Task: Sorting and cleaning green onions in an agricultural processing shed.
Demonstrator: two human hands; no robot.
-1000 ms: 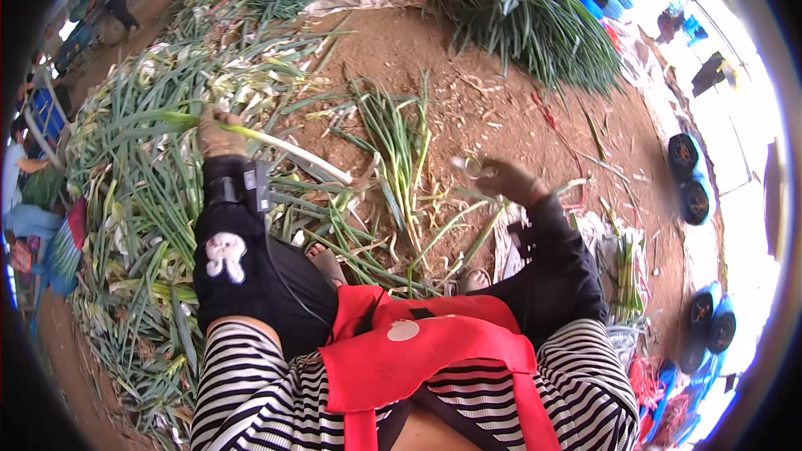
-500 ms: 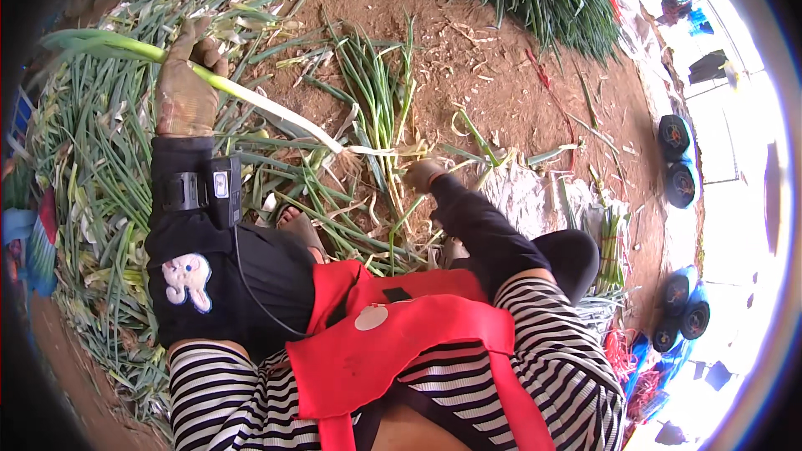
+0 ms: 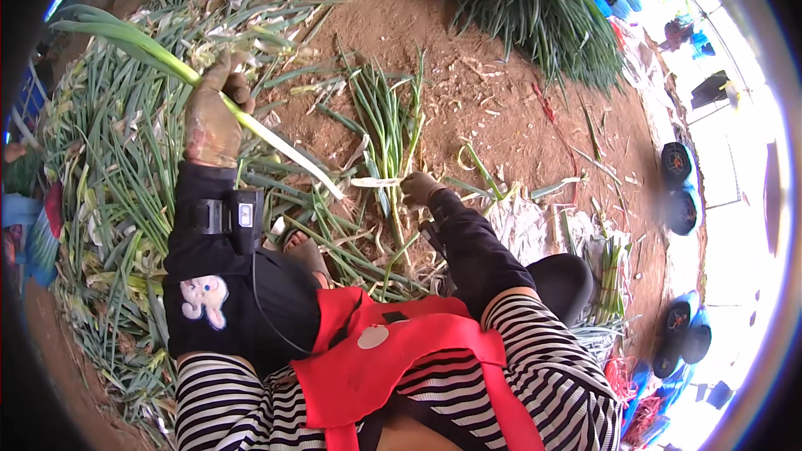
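My gloved left hand is closed around a long green onion, whose leaves point up and left and whose pale root end slants down toward the middle. My right hand, also gloved, is closed at the right end of a pale peeled strip of onion skin. A narrow gap parts the strip from the onion's root end. Behind the strip, a small bunch of green onions lies on the ground.
Heaped onion leaves and peelings cover the ground at the left. A large pile of green onions lies at the far right on brown soil. A tied bundle rests at the right, near a red string. My sandalled foot is below.
The pale strip has come away from the onion's root end and stays at my right hand. My left hand has moved a little right and nearer with the onion.
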